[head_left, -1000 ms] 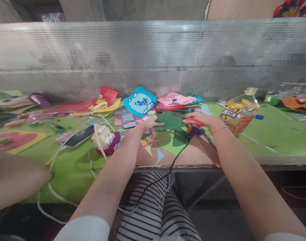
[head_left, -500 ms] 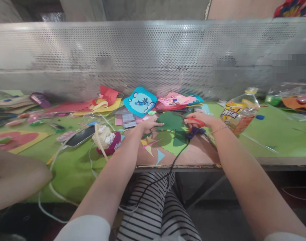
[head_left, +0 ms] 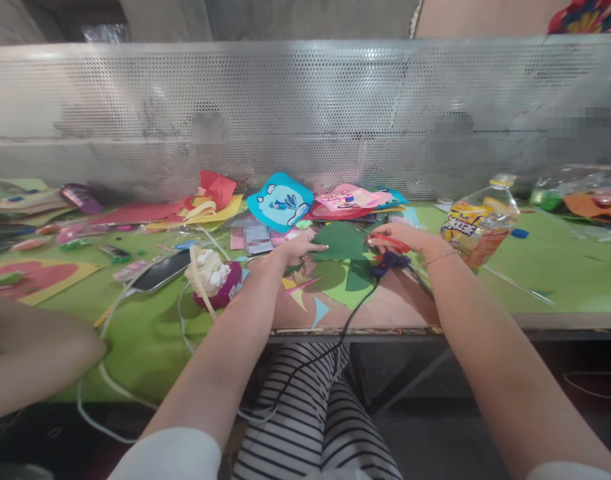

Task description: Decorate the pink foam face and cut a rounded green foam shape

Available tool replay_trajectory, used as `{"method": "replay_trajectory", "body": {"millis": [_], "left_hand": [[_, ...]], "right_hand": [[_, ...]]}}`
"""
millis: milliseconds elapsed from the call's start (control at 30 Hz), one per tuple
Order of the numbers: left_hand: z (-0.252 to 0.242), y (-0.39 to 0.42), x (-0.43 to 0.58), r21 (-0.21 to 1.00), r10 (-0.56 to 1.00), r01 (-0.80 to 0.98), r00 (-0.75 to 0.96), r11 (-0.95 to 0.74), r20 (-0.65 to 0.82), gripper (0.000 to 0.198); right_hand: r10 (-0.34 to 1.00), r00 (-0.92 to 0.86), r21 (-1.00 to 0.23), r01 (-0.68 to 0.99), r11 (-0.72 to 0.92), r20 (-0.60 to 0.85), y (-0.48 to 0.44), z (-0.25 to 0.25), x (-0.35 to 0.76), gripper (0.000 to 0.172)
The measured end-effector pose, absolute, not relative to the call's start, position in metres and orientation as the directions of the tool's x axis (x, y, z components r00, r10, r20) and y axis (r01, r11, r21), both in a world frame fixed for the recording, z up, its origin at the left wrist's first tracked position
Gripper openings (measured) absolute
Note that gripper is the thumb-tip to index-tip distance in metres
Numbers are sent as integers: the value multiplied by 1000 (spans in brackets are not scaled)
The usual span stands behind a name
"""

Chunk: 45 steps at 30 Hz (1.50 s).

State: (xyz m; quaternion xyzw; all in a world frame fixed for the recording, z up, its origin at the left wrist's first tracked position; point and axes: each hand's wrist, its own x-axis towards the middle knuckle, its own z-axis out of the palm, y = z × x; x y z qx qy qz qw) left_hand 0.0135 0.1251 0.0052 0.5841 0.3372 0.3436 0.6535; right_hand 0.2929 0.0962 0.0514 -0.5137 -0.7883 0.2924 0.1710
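Note:
My left hand (head_left: 296, 247) pinches the left edge of a dark green paper shape (head_left: 341, 241) held just above the table. My right hand (head_left: 404, 238) grips red-handled scissors (head_left: 388, 242) at the paper's right edge. Under the hands lie light green paper (head_left: 341, 288), more dark green scraps (head_left: 358, 275) and small yellow, pink and blue offcuts (head_left: 301, 293). A dark blue tool (head_left: 388, 263) with a black cord (head_left: 315, 360) lies just below my right hand.
A plastic bottle (head_left: 478, 223) stands right of my right hand. A blue bird cutout (head_left: 279, 202), pink and red papers (head_left: 353, 200), a phone (head_left: 159, 271) and a cupcake-like toy (head_left: 211, 275) lie on the green table (head_left: 550, 267). A perforated metal screen (head_left: 305, 113) closes the back. Another person's arm (head_left: 30, 360) is at the left.

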Motion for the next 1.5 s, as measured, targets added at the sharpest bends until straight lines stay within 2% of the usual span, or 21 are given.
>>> {"method": "replay_trajectory", "body": {"millis": [100,267,400,533,733,933,1200,1500], "left_hand": [[2,129,15,993,849,-91,528,70,-11,43],[0,137,20,978,967,-208,254,24,30,31],[3,137,23,928,985,-363,115,-81,131,29],[7,135,26,885,989,-452,45,-107,142,28],[11,130,29,856,984,-504,65,-111,166,33],[10,126,34,859,983,-499,73,-111,170,38],[9,128,34,861,981,-496,83,-111,174,35],[11,126,33,834,982,-539,64,-118,180,31]], "right_hand": [[944,-322,-677,680,280,67,100,48,291,38],[961,-208,-751,601,273,183,108,38,286,41],[953,-247,-792,539,286,176,108,29,275,42],[960,-207,-822,501,271,191,102,23,258,44],[965,-208,-924,313,219,159,101,16,237,40],[942,-261,-937,219,272,212,107,7,226,40],[926,-278,-934,179,310,254,107,6,225,39],[939,-248,-936,200,290,238,95,16,220,41]]}}
